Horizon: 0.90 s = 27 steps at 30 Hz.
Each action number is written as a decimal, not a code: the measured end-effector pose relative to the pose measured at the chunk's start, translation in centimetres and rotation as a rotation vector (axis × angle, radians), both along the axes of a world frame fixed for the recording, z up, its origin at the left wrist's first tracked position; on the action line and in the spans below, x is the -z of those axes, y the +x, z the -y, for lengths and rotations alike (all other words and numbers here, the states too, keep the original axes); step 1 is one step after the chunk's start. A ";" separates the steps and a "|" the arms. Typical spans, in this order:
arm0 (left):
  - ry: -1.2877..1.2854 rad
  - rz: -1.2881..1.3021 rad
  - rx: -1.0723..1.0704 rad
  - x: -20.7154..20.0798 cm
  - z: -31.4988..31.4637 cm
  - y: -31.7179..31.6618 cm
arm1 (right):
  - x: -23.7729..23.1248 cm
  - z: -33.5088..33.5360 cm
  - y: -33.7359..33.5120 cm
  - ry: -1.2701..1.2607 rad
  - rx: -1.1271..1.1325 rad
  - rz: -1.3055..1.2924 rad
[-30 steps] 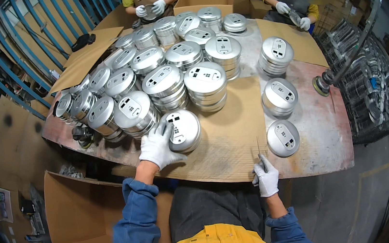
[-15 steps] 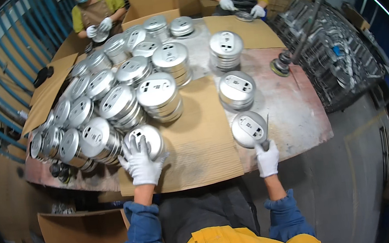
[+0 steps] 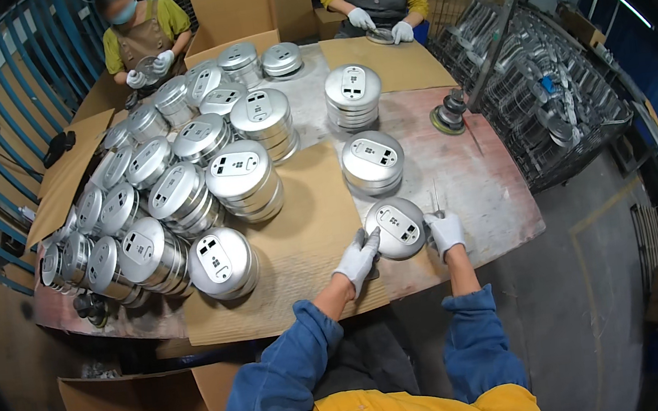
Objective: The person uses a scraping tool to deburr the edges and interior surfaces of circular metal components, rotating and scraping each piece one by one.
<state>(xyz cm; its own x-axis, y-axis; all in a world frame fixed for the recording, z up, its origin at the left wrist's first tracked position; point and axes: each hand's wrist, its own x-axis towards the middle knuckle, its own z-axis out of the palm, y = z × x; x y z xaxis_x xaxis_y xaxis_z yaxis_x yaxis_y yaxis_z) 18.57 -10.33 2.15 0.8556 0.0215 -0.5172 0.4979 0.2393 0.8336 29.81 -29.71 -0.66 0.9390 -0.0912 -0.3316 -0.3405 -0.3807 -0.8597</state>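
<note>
A round silver metal cover (image 3: 404, 211) with an oval raised panel and small square cutouts lies near the front of the table. My left hand (image 3: 359, 259), in a white glove, grips its left edge with the thumb against the rim. On the other side, close to the cover's right edge, my gloved right hand (image 3: 447, 234) is closed around a slim hand tool (image 3: 436, 196). The tool's thin blade points up; its handle is mostly hidden by the fingers. Behind this cover stand a short stack of covers (image 3: 373, 163) and a taller stack (image 3: 353, 97).
Several stacks of similar covers (image 3: 221, 260) fill the table's left side, on cardboard (image 3: 308, 233). A round sanding tool (image 3: 448, 115) stands at right. Beyond the right edge is a wire bin (image 3: 555, 104) of metal parts. Two co-workers in white gloves handle pieces across the table.
My left hand has moved right from a cover stack at the left to the cover in front of me. My right hand still holds the tool. The whole view has shifted slightly.
</note>
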 end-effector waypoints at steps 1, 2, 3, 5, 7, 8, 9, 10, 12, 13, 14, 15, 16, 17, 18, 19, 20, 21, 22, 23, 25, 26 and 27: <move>-0.046 -0.043 0.027 0.0 0.0 0.0 | -0.3 0.3 -0.2 -0.002 -0.001 0.000; -0.047 -0.043 0.025 -0.1 -0.1 -0.1 | -0.6 0.6 -0.4 0.277 0.041 -0.125; -0.069 -0.055 0.043 -0.1 -0.2 -0.3 | -0.8 0.9 -0.7 0.557 0.084 -0.250; -0.088 -0.071 0.055 0.1 -0.5 -0.7 | -2.0 -0.2 -2.4 0.604 0.037 -0.203; -0.216 -0.032 0.005 0.5 -0.5 -1.2 | -4.2 -2.0 -4.7 0.701 -0.029 -0.030; -0.212 -0.035 -0.007 0.0 -0.9 -1.6 | -4.5 -2.8 -5.6 0.713 -0.093 0.040; -0.314 -0.038 0.000 -0.6 -1.4 -2.0 | -5.1 -3.7 -6.7 0.548 -0.190 0.161; -0.415 -0.042 0.010 -1.4 -1.8 -2.6 | -5.7 -4.7 -7.9 0.382 -0.282 0.282; -0.417 -0.036 -0.052 -2.1 -2.4 -3.8 | -4.7 -6.4 -9.8 0.062 -0.577 0.679; -0.509 -0.002 -0.099 -1.9 -3.1 -4.5 | -4.4 -7.1 -10.5 0.001 -0.748 0.813; -0.601 0.033 -0.146 -1.5 -3.9 -5.3 | -4.2 -7.7 -11.1 -0.061 -0.920 0.947; -0.821 -0.004 -0.200 -0.8 -4.9 -6.1 | -4.2 -8.2 -12.0 -0.051 -0.930 0.938; -0.822 -0.006 -0.225 0.6 -5.9 -7.1 | -4.7 -9.0 -13.2 -0.034 -0.963 0.959; -0.846 0.013 -0.200 1.8 -6.6 -7.9 | -5.2 -9.4 -14.0 -0.023 -0.990 0.982; -0.871 0.032 -0.173 3.0 -7.1 -8.7 | -5.1 -9.6 -14.5 -0.015 -1.003 0.975; -0.481 -0.073 -0.287 3.0 -7.2 -9.3 | -4.8 -9.5 -15.1 0.104 -0.879 0.817; -0.503 -0.069 -0.393 1.2 -6.8 -10.1 | -4.6 -9.5 -15.6 0.214 -0.751 0.656; -0.435 -0.092 -0.442 3.0 -7.2 -10.0 | -4.6 -9.3 -15.9 0.260 -0.647 0.549; -0.362 -0.110 -0.501 4.3 -7.8 -10.4 | -3.1 -8.7 -15.8 0.214 -0.574 0.396; -0.271 -0.017 -0.580 4.1 -8.1 -10.9 | -4.5 -8.5 -15.9 0.070 -0.540 0.307; -0.025 0.085 -0.669 3.3 -9.0 -11.4 | -5.2 -7.4 -15.9 -0.153 -0.481 0.300; 0.130 0.122 -0.676 2.8 -9.8 -11.4 | -4.4 -6.6 -16.0 -0.229 -0.458 0.383; 0.261 0.194 -0.682 2.4 -10.3 -11.5 | -4.0 -6.0 -16.3 -0.174 -0.430 0.365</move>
